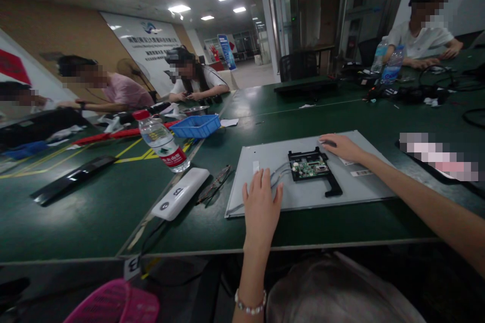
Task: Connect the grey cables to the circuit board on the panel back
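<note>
A flat grey panel [288, 197], which looks like the back of a display, lies on the table in front of me. On its middle sits a black plastic bracket [334, 185] around a green circuit board [310, 167]. Grey cables [279, 171] run from the board toward the left. My left hand [262, 202] rests over the panel's left part beside the cables, fingers spread and holding nothing visible. At the panel's far right, my right hand [343, 145] has its fingers curled together by a small dark item [329, 143] that I cannot make out.
Left of the panel are eyeglasses [214, 185], a white power bank [182, 194] with a cable, a water bottle [161, 141] and a blue tray [197, 126]. A phone [435, 159] lies right. A pink basket [121, 303] stands below the table edge. Several people sit around.
</note>
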A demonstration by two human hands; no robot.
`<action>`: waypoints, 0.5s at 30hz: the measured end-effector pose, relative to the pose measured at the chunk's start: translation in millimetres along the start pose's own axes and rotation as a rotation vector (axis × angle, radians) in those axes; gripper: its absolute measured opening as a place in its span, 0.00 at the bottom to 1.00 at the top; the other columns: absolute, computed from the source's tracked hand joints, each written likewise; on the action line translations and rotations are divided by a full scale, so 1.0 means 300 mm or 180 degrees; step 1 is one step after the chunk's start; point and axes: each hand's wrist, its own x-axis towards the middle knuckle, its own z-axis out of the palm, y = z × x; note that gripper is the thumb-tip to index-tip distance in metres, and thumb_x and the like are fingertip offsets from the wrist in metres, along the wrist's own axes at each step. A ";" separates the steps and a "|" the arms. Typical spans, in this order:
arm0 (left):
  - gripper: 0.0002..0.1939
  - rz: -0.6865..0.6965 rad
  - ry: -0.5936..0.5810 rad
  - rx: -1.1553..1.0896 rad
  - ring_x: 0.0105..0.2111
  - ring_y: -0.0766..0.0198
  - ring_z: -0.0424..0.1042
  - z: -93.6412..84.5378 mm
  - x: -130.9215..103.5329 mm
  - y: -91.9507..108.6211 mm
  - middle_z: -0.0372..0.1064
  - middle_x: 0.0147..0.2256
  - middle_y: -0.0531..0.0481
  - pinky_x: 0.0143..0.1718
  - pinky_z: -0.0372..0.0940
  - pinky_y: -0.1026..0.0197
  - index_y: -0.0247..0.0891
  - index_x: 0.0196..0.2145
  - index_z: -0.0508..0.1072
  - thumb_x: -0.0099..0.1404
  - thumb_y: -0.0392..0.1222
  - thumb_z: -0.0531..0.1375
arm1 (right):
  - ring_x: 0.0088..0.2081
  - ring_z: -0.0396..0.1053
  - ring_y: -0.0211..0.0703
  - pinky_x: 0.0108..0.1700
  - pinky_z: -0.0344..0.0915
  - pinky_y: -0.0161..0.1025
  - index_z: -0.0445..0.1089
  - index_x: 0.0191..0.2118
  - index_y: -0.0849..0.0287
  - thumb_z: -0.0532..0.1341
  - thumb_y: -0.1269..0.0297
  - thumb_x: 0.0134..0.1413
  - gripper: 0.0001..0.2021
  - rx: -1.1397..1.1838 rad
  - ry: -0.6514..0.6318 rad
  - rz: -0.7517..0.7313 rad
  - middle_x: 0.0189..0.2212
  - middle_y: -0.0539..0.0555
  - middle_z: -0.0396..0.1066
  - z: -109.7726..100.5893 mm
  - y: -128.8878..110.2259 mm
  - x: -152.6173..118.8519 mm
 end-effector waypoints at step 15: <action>0.17 0.1014 -0.1428 -0.1232 0.46 0.58 0.70 0.201 0.549 -0.039 0.71 0.47 0.43 0.49 0.64 0.60 0.32 0.49 0.70 0.66 0.43 0.53 | 0.54 0.65 0.50 0.57 0.59 0.49 0.68 0.52 0.57 0.54 0.60 0.59 0.18 -0.0012 0.0030 -0.0084 0.52 0.57 0.69 0.012 0.007 0.004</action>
